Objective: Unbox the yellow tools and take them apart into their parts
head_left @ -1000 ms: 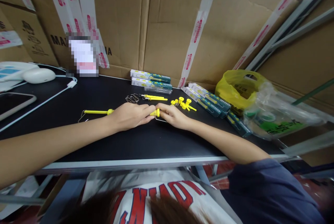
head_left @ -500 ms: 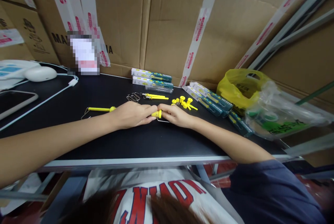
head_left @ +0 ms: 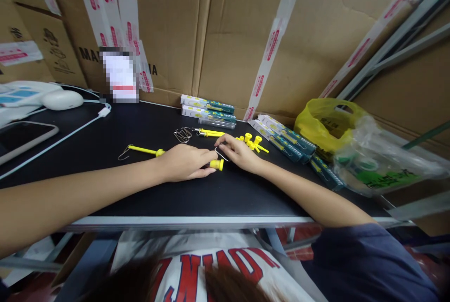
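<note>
My left hand is closed around a yellow plastic tool. The tool's yellow capped end sticks out past the fingertips. To the left of the hand, in line with that end, runs a yellow rod with a thin wire hook; the hand hides the middle, so both look like one tool. My right hand pinches a thin L-shaped metal rod, like a hex key, just above and right of the capped end. Behind the hands lie metal wire hooks, yellow rods and small yellow parts.
Printed narrow boxes lie at the back beside a clear tube. More boxes lie at right, near a yellow bag and a clear plastic bag. A phone and white cable are at left; cardboard stands behind.
My right hand has drawn apart from the yellow capped end, the bent metal rod now raised and tilted in its fingers. My left hand keeps its hold on the yellow tool. The view shifted slightly.
</note>
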`<state>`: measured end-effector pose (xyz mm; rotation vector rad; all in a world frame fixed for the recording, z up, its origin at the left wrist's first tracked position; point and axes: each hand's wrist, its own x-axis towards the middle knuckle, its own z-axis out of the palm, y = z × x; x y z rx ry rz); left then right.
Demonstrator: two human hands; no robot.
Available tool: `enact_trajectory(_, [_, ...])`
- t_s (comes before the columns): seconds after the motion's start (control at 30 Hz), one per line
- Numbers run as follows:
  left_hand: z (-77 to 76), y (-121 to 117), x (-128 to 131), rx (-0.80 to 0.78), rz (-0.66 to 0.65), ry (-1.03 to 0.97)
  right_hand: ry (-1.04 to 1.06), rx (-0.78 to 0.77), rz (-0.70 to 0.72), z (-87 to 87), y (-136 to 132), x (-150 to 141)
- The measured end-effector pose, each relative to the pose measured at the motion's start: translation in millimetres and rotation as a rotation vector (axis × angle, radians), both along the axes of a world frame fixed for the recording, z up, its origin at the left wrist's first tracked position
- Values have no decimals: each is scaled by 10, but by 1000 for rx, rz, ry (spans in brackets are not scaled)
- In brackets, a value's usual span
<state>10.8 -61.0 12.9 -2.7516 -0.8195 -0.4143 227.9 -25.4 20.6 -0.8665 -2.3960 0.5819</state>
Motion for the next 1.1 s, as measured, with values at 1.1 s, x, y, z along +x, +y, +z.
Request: enact_trajectory(1.1, [56, 139, -152, -100, -60, -45, -349, 303, -220, 104, 805, -1043])
